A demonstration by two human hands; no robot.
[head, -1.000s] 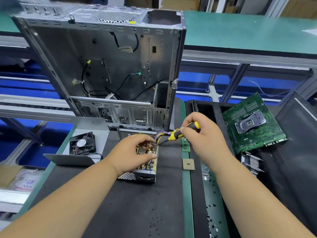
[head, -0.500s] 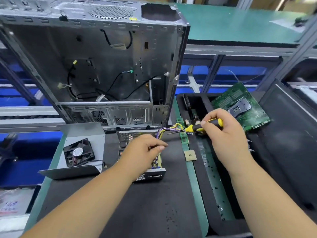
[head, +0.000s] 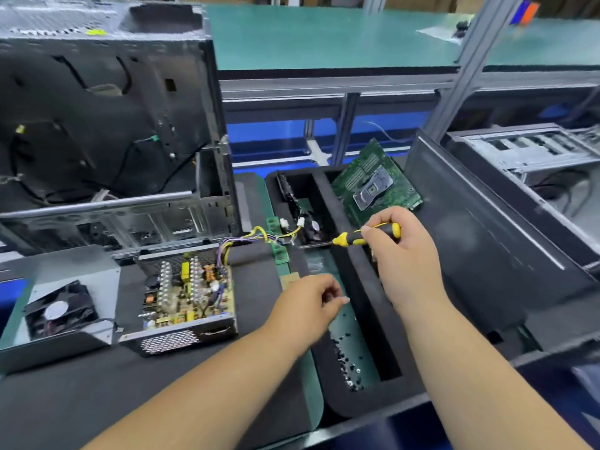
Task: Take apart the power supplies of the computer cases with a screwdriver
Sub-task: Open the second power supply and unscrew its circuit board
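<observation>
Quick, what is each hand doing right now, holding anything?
Left hand: over the screw tray, fingers curled; too blurred to tell whether it pinches something.
Right hand: holds the yellow and black screwdriver.

Bright even overhead light, strong motion blur, wide-angle bending at edges

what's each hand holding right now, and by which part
Right hand grips the yellow-and-black screwdriver by its handle. Left hand: fingers curled over the tray, contents blurred, cannot tell.
</observation>
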